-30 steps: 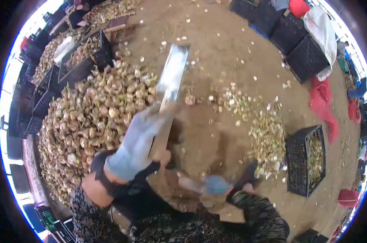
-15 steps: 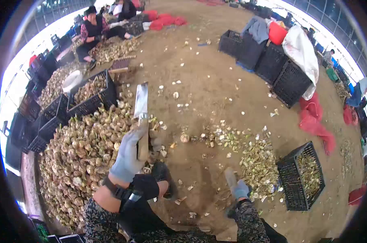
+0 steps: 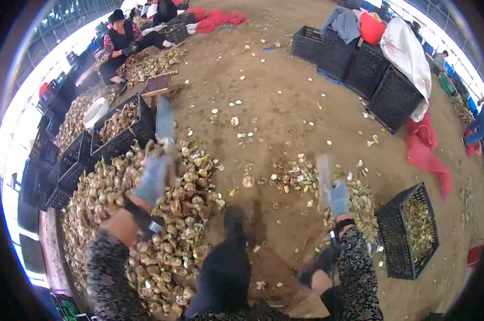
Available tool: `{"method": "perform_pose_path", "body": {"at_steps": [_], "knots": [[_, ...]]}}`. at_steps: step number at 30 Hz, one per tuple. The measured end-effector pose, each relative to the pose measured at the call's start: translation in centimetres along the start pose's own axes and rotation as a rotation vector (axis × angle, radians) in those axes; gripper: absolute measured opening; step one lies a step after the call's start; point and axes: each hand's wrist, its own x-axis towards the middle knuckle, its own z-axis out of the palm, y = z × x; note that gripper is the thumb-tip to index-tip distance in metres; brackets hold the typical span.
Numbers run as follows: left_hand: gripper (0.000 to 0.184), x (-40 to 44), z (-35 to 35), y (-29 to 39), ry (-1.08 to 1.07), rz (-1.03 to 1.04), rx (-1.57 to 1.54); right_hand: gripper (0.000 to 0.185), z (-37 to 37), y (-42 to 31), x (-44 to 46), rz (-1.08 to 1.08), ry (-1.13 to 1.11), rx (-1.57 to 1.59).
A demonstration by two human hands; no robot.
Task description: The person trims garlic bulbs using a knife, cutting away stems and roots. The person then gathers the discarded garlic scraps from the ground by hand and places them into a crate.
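Note:
My left hand (image 3: 152, 179), in a light blue-grey glove, is smeared by motion over the pile of garlic bulbs (image 3: 172, 235). It is closed round the handle of a broad-bladed knife (image 3: 165, 120), whose metal blade points away from me, beside a crate. The handle itself is mostly hidden. On the other side, my right hand (image 3: 338, 199), also gloved, is over the heap of pale-green trimmings (image 3: 362, 199). A pale, flat, blade-like thing (image 3: 325, 174) sticks up from its fingers, too blurred to name surely.
A black crate of trimmings (image 3: 381, 235) stands at the right. Another black crate (image 3: 146, 117) holds garlic at the left. Farther off are stacked crates (image 3: 362, 69), a red sack (image 3: 428, 155) and a seated person (image 3: 121, 45). Loose bulbs and scraps dot the dirt floor.
My left hand has moved left and away from me over the pile with the knife. My right hand has moved up and to the right. The camera view has shifted slightly.

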Motion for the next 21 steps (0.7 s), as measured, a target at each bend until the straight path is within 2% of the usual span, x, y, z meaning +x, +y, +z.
{"method": "perform_pose_path", "body": {"at_steps": [1,2,3,4,6,7,8,12,14,15,16,17,18,19,20,21], "knots": [[0.018,1.9,2.0,-3.6,0.155,-0.038,0.127,0.052,3.1,-0.3,0.5,-0.032,0.0,-0.045],[0.019,2.8,3.6,-6.5,0.17,-0.107,-0.077,0.05,5.6,-1.3,0.8,-0.065,-0.048,-0.047],[0.021,4.6,4.7,-9.9,0.077,-0.153,-0.159,0.049,8.3,-2.6,0.4,-0.094,-0.101,-0.051],[0.026,8.3,3.8,-17.6,0.155,-0.162,-0.067,0.046,10.3,-4.4,-0.6,-0.086,-0.112,-0.032],[0.025,10.2,7.1,-23.3,0.18,-0.229,-0.111,0.045,15.4,-6.4,-1.4,-0.07,-0.199,0.003],[0.022,11.0,8.5,-25.9,0.251,-0.157,-0.008,0.047,18.2,-6.6,-1.0,-0.06,-0.273,0.021],[0.019,11.6,9.8,-27.5,0.321,-0.09,0.094,0.047,20.0,-7.1,-1.0,-0.048,-0.281,0.015],[0.02,11.3,12.9,-31.2,0.427,-0.204,0.078,0.05,24.1,-6.7,-0.3,-0.155,-0.405,-0.074],[0.024,10.8,13.7,-31.7,0.434,-0.409,0.233,0.05,23.4,-6.9,0.8,-0.191,-0.435,-0.112],[0.028,10.8,13.3,-33.2,0.414,-0.498,0.14,0.05,22.1,-7.0,1.8,-0.151,-0.506,-0.127],[0.028,11.1,12.9,-35.2,0.407,-0.494,0.132,0.05,21.0,-6.7,3.1,-0.113,-0.572,-0.143],[0.025,11.4,12.6,-37.2,0.412,-0.295,0.163,0.051,20.4,-5.5,4.2,-0.109,-0.464,-0.239],[0.023,11.7,12.5,-38.2,0.417,-0.103,0.194,0.053,19.4,-4.4,4.9,-0.037,-0.308,-0.205],[0.022,11.6,12.5,-36.7,0.346,-0.083,0.238,0.056,18.2,-2.8,5.6,0.034,-0.154,-0.171],[0.022,11.5,12.9,-34.7,0.342,-0.092,0.232,0.059,17.4,0.2,6.7,0.106,-0.114,-0.22],[0.022,11.5,13.1,-32.7,0.345,-0.221,0.083,0.063,16.6,3.6,7.9,0.178,-0.073,-0.266]]}}
